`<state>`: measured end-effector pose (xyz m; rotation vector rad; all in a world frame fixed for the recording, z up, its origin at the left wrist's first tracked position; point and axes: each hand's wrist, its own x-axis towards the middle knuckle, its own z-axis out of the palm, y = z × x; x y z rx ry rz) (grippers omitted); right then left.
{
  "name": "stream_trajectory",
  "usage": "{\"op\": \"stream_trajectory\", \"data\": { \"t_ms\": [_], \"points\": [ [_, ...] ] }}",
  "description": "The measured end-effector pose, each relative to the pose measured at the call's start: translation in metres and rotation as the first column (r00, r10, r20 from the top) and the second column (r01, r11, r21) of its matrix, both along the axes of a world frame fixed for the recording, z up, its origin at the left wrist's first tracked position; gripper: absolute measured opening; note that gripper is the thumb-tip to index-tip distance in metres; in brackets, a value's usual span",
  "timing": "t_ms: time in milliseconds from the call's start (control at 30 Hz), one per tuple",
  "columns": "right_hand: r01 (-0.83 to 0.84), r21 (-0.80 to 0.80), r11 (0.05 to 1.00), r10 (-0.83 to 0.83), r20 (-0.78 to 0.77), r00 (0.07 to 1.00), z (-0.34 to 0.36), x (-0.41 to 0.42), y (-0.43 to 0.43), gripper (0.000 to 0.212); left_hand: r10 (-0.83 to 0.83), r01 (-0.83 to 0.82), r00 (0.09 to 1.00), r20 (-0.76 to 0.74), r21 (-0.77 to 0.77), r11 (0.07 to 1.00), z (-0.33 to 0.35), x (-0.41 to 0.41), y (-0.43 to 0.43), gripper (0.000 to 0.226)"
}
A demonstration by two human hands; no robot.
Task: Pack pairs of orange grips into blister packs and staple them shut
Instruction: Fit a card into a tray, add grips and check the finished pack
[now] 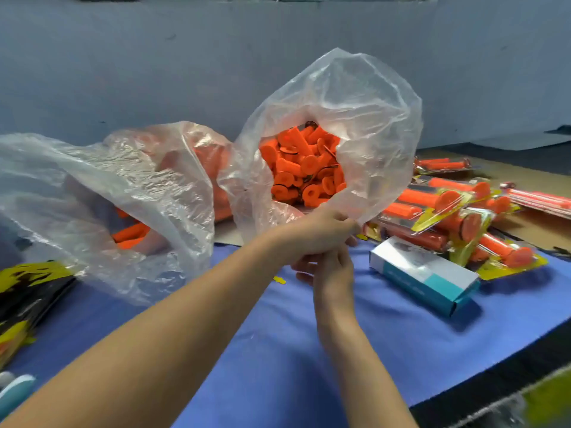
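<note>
Head view shows my left hand stretched forward, its fingers pinching the lower rim of the clear, crinkly plastic bag, whose mouth gapes toward me. My right hand sits just beneath; whether its half-hidden fingers clamp anything I cannot tell. Flanged orange rubber grips fill the bag. Smooth blue cloth on the table spreads between a slumped second clear bag and filled blister packs.
</note>
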<state>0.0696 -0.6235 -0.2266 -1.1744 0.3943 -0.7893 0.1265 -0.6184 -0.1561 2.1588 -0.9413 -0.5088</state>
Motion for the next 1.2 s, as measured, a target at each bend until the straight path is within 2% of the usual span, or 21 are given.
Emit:
{"op": "stream_trajectory", "data": {
  "t_ms": [67,167,267,333,433,633,733,800,867,933,1000,1033,1067,1133,1200],
  "points": [
    [-0.099,-0.121,0.988,0.092,-0.063,0.994,0.001,0.006,0.036,0.021,0.005,-0.009,0.996,0.085,0.049,0.999,0.0,0.007,0.048,0.031],
    [-0.295,-0.253,0.922,0.255,-0.178,0.95,-0.003,0.017,0.089,0.021,0.054,-0.08,0.975,0.216,0.112,0.991,-0.001,0.024,0.129,0.035],
    [-0.455,-0.372,0.809,0.36,-0.299,0.884,-0.006,0.021,0.138,0.033,0.12,-0.143,0.975,0.185,0.117,0.983,-0.009,0.031,0.202,0.033],
    [-0.528,-0.425,0.736,0.415,-0.333,0.847,-0.009,0.024,0.165,0.03,0.156,-0.18,0.972,0.176,0.131,0.975,-0.02,0.033,0.246,0.034],
    [-0.62,-0.472,0.627,0.474,-0.4,0.785,-0.016,0.031,0.197,0.022,0.195,-0.218,0.969,0.152,0.152,0.964,-0.038,0.033,0.293,0.039],
    [-0.747,-0.525,0.409,0.493,-0.562,0.665,-0.036,0.043,0.231,0.031,0.268,-0.295,0.952,0.147,0.216,0.931,-0.055,0.029,0.344,0.038],
    [-0.76,-0.535,0.368,0.497,-0.578,0.647,-0.04,0.049,0.238,0.028,0.293,-0.329,0.938,0.186,0.207,0.921,-0.048,0.027,0.36,0.03],
    [-0.759,-0.544,0.359,0.517,-0.561,0.646,-0.039,0.054,0.243,0.028,0.371,-0.417,0.889,0.269,0.14,0.898,-0.034,0.03,0.375,0.026],
    [-0.749,-0.55,0.369,0.511,-0.553,0.658,-0.04,0.058,0.247,0.026,0.477,-0.563,0.747,0.463,0.06,0.824,-0.015,0.042,0.397,0.028],
    [-0.747,-0.545,0.38,0.503,-0.556,0.661,-0.042,0.061,0.251,0.025,0.543,-0.717,0.497,0.677,-0.033,0.697,0.008,0.058,0.424,0.03],
    [-0.758,-0.53,0.381,0.509,-0.564,0.651,-0.045,0.061,0.255,0.025,0.514,-0.816,0.285,0.809,-0.076,0.573,0.03,0.073,0.454,0.03],
    [-0.763,-0.521,0.383,0.514,-0.567,0.644,-0.046,0.061,0.256,0.025,0.465,-0.863,0.232,0.854,-0.04,0.503,0.04,0.08,0.468,0.031],
    [-0.767,-0.512,0.387,0.517,-0.568,0.641,-0.047,0.061,0.257,0.025,0.419,-0.906,0.218,0.882,0.024,0.422,0.049,0.086,0.482,0.032],
    [-0.77,-0.496,0.402,0.523,-0.566,0.637,-0.046,0.061,0.258,0.025,0.379,-0.947,0.263,0.887,0.163,0.277,0.06,0.093,0.507,0.035],
    [-0.768,-0.491,0.411,0.53,-0.557,0.639,-0.044,0.06,0.258,0.025,0.379,-0.941,0.332,0.864,0.276,0.195,0.065,0.095,0.525,0.034]
  ]
}}
